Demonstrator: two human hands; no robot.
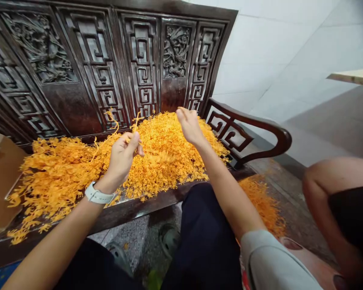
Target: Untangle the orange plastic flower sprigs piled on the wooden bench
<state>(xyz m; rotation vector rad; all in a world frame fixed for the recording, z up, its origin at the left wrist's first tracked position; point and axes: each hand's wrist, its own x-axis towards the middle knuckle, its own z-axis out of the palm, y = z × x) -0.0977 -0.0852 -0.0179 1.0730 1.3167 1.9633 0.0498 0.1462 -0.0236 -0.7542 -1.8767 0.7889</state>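
My left hand [123, 155] is closed, with a thin orange plastic sprig [136, 123] pinched between thumb and fingertips, its small branched end sticking up. A light watch band circles that wrist. My right hand [188, 123] is raised over the right part of the pile, its fingers loosely bent and partly hidden; I make out nothing in it. Between and below the hands, an orange piece [163, 157] is smeared by motion. The heap of orange plastic sprigs [169, 137] spreads along the bench seat, with longer, looser strands [57, 173] on the left.
A carved dark wooden bench back [87, 72] rises behind the pile, with a curved armrest [269, 129] at right. A cardboard box [0, 177] stands at the left edge. More orange strands [263, 205] lie lower right, near another person's bent leg [329, 185].
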